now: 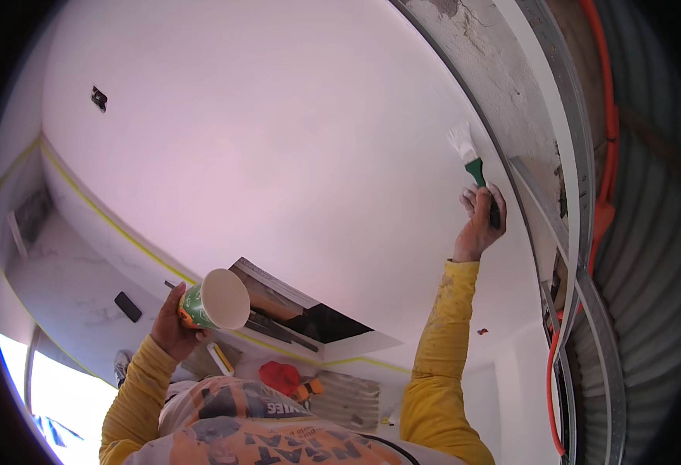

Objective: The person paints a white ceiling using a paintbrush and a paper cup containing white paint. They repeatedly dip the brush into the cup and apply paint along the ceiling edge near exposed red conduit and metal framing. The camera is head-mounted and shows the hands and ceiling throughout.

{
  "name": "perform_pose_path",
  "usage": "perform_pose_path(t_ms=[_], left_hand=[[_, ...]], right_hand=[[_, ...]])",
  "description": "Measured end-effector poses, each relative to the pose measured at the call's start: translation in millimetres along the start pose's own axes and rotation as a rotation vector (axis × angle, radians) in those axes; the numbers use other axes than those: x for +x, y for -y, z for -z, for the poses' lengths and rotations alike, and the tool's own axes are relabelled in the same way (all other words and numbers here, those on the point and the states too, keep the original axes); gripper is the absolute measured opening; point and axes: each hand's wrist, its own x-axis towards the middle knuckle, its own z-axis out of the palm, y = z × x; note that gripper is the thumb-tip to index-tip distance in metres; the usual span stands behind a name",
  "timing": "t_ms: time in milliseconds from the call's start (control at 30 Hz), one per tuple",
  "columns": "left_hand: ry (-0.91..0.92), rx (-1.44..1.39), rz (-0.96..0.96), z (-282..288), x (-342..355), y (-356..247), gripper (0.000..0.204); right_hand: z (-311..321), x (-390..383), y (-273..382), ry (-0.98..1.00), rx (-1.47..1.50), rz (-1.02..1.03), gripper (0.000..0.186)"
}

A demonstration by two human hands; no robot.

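Note:
My right hand (480, 221) is raised at the right, fingers closed round the dark end of a paintbrush (474, 168) with a green handle. White paint coats its bristles, which lie against a smooth white wall (278, 139), close to the dark strip along the wall's upper edge. White smears show on my fingers. Lower left, my left hand (174, 325) grips a paper cup (194, 308) with a green and orange pattern. The cup's mouth faces the camera; its inside looks white, and I cannot tell how much it holds. Both forearms wear yellow sleeves.
A dark rectangular opening (329, 322) cuts into the wall near the cup. Yellow tape (115, 222) follows the wall's lower edge. Metal framing (584, 155) and an orange conduit (611, 116) run at the right. A dark phone-like slab (128, 307) and a red object (280, 377) lie below.

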Motion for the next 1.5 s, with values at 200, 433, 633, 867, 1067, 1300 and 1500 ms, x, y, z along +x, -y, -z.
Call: perform_pose_path(t_ms=[200, 433, 633, 867, 1067, 1300, 1500], left_hand=[[0.001, 0.014, -0.013, 8, -1, 2, 0.045], [-0.007, -0.078, 0.007, 5, 0, 1, 0.046], [-0.006, -0.049, 0.021, 7, -3, 0, 0.048], [-0.001, -0.036, 0.040, 8, -1, 0, 0.050], [0.042, -0.026, 0.045, 9, 4, -3, 0.051], [0.035, -0.054, 0.081, 12, 4, -25, 0.048], [0.004, -0.048, 0.102, 2, 25, -47, 0.047]], right_hand=[[13, -14, 9, 0.067, -0.067, 0.076, 0.031], [-62, 11, 7, 0.254, -0.082, 0.161, 0.031], [-57, 22, 4, 0.190, -0.107, 0.089, 0.029], [-48, 38, 19, 0.182, -0.193, 0.138, 0.033], [-46, 41, 28, 0.187, -0.194, 0.120, 0.035], [-38, 43, 23, 0.104, -0.198, 0.062, 0.027], [-22, 69, -12, 0.054, -0.222, 0.012, 0.027]])
